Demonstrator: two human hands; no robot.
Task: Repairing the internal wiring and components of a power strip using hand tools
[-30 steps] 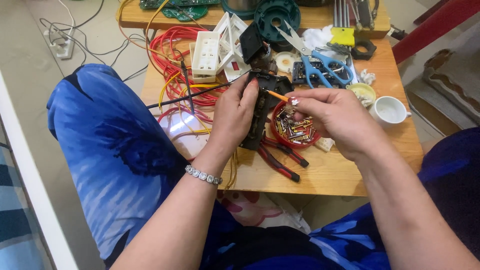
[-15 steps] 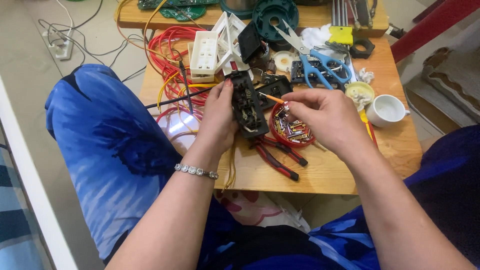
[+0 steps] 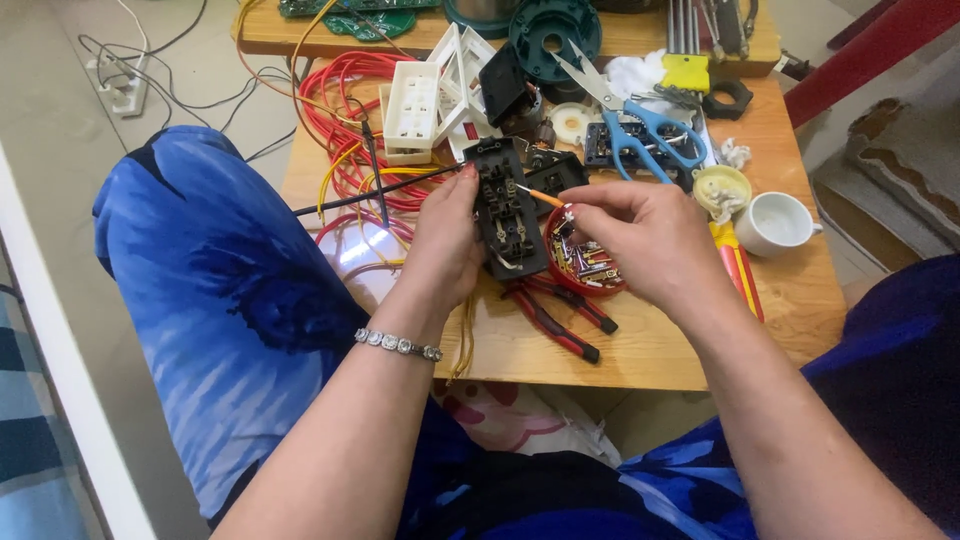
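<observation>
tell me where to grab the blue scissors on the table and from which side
Take the blue scissors by the blue handle loops, coming from the near right. The open blades point up and left toward the far edge, so the handles are the safe, roomy end.

Soft, even daylight fills the scene, bright without harshness. The wooden table [image 3: 640,350] is evenly lit and shadows beneath the things on it are faint and short. Just left of the table's left edge, a white glare patch [image 3: 365,250] washes out a glossy surface among the red wires. Focus is sharp at the table's centre. Toward the frame edges, away from the table, lines bow slightly from wide-angle distortion. No motion blur shows.
</observation>
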